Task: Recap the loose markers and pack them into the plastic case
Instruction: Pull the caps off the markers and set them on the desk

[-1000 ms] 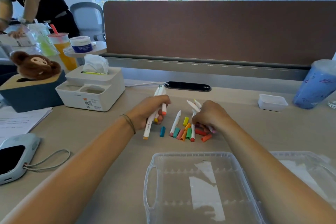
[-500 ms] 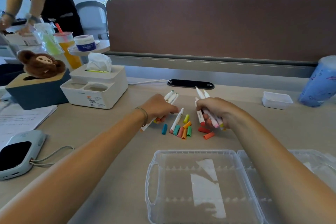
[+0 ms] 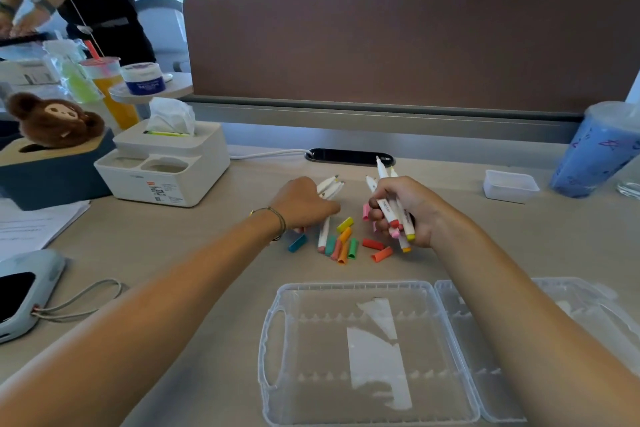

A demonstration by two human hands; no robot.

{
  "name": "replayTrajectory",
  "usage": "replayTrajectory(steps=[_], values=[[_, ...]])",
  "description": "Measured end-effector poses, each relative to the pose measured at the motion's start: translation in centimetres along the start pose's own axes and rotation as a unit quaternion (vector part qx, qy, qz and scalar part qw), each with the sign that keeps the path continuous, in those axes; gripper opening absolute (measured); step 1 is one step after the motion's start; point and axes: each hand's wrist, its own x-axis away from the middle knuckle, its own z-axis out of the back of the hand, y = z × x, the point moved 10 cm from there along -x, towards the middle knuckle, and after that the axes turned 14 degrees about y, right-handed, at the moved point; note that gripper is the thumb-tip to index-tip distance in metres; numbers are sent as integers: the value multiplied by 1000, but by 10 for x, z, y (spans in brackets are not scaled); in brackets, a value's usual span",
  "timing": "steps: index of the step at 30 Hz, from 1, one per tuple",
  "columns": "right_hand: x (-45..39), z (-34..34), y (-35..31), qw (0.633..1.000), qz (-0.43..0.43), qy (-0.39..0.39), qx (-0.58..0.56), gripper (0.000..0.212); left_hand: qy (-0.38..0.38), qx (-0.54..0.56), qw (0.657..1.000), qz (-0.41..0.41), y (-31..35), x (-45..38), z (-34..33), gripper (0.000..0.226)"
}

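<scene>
White markers gripped in right hand; left hand grips more; loose caps between.

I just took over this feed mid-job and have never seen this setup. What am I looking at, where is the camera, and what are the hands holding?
There is no machine: a person works bare-handed, filmed by a camera on their own head looking down at the desk. The right hand grips a bunch of uncapped markers. The left hand holds more markers. Between them lie the loose caps and one marker on the table. Nearest the camera, the clear plastic case lies open, with no markers in it.
</scene>
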Motion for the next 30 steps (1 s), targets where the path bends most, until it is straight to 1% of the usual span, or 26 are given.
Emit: replayTrajectory(steps=[2,3,5,6,7,9,11,12,13,14,16,17,18,20,22,24,27,30], values=[[2,-5,-2,999,-7,-10,-52,12,1,143,988,50,-5,0,9,32],[3,-9,-3,996,-11,-14,-85,12,-2,225,971,85,-9,1,13,30],[4,-18,-6,990,-15,-18,-142,11,-28,376,915,141,-14,5,17,21],[4,-23,-8,988,-11,-20,-153,11,-40,427,889,157,-16,6,19,16],[4,-28,-10,988,-6,-22,-152,10,-46,461,870,166,-17,8,21,10],[4,-42,-15,991,7,-23,-134,7,-41,497,849,175,-23,11,29,5],[2,-59,-19,992,24,-17,-121,15,-9,515,837,182,-35,12,42,5],[2,-68,-22,992,39,-14,-117,17,22,518,835,181,-44,11,51,9],[2,-78,-26,992,57,-12,-111,15,62,512,839,172,-54,10,62,12],[3,-89,-30,991,76,-9,-107,11,112,491,850,156,-64,10,75,14],[4,-110,-35,987,107,5,-121,22,229,410,876,111,-84,15,106,16],[4,-121,-38,982,122,13,-143,26,288,362,882,89,-92,21,121,15],[5,-132,-41,976,140,19,-165,28,338,323,881,67,-100,28,134,13],[9,-154,-47,966,192,33,-171,31,407,280,869,29,-112,43,150,11],[15,-176,-50,956,243,43,-156,33,436,280,855,10,-124,54,155,15],[18,-196,-51,949,278,43,-144,34,445,296,845,8,-135,59,154,15],[21,-218,-49,942,311,48,-114,34,431,304,849,20,-147,60,145,15],[14,-228,-42,946,300,54,-107,32,389,333,857,54,-167,56,125,11]])
